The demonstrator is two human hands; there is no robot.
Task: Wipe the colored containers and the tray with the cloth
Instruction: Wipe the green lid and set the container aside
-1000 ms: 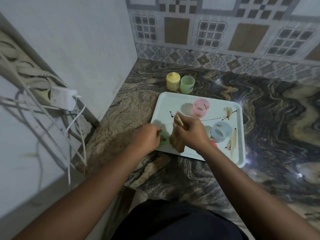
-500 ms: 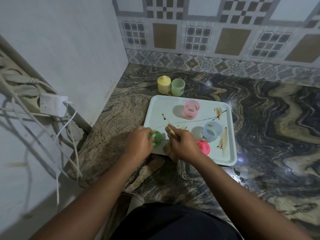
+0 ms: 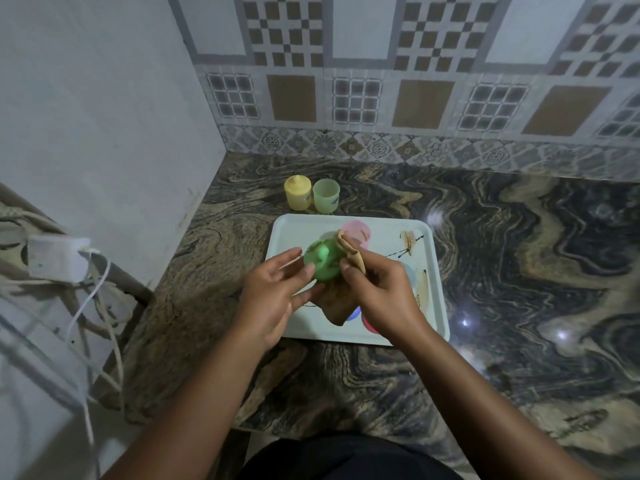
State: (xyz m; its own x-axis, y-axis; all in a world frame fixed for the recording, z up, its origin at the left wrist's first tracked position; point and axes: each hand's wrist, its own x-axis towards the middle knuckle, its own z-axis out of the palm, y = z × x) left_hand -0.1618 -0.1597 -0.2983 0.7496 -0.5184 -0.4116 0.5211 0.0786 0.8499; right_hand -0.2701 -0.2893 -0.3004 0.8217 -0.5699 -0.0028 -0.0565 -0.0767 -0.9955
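My left hand (image 3: 273, 296) holds a green lid (image 3: 323, 263) by its fingertips, raised above the white tray (image 3: 280, 233). My right hand (image 3: 377, 292) grips a tan cloth (image 3: 353, 254) and presses it on the lid's right edge; the rest of the cloth hangs below. Behind the lid stands a pink container (image 3: 358, 232). A blue container (image 3: 410, 271) and a red lid (image 3: 369, 325) are mostly hidden by my right hand. Brown stains (image 3: 410, 239) mark the tray's right side. A yellow container (image 3: 297, 192) and a green cup (image 3: 325, 195) stand on the counter behind the tray.
The marbled counter (image 3: 519, 271) stretches to the right and ends just in front of me. A plain wall closes the left side and a tiled wall the back. A white charger (image 3: 57, 259) with cables hangs at the far left.
Both hands have risen from the tray's near left corner with the green lid. The cloth now lies against the lid, and the camera tilted up.
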